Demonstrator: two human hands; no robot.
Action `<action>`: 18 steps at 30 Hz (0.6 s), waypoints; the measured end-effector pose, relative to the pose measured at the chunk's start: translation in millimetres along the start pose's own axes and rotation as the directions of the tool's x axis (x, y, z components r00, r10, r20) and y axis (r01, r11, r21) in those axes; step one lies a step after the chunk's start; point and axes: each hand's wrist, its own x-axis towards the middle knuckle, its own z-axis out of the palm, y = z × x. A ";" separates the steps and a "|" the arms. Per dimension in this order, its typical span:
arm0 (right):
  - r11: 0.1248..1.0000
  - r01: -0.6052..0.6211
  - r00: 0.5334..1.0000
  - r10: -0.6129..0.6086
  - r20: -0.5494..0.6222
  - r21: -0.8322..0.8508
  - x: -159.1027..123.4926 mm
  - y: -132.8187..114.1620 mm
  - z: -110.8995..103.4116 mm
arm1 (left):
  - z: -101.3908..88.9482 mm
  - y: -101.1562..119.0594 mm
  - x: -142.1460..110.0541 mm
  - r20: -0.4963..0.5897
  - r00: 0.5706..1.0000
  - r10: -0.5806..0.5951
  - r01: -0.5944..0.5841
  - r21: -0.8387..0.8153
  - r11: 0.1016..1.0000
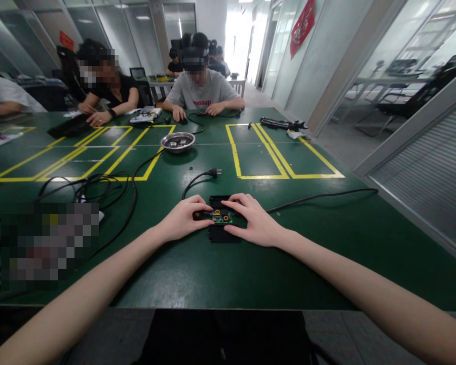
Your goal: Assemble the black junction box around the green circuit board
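Observation:
A small green circuit board (222, 218) with ring-shaped copper coils lies between my two hands over the table. My left hand (184, 217) is closed with thumb and forefinger at the board's left end, where a black cable part shows. At the right end, the thumb and fingers of my right hand (253, 220) curl around the board and hide that side. One black plastic case half (217, 199) is just beyond the board, partly covered by my right fingers. The other black case half (222, 234) lies on the near side, by my right thumb.
A black plug (215, 173) on a cord lies beyond my hands. A metal bowl (178, 143) holds small metal parts. Tangled black cables (95, 188) spread left, near a blurred-out object. Yellow tape marks the green table (197, 279); people sit across it.

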 end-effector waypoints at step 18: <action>0.998 0.020 1.000 -0.019 -0.019 0.062 -2.1 14.3 -10.0 | 1.9 0.3 -0.7 -0.018 1.000 -0.016 0.018 0.111 0.994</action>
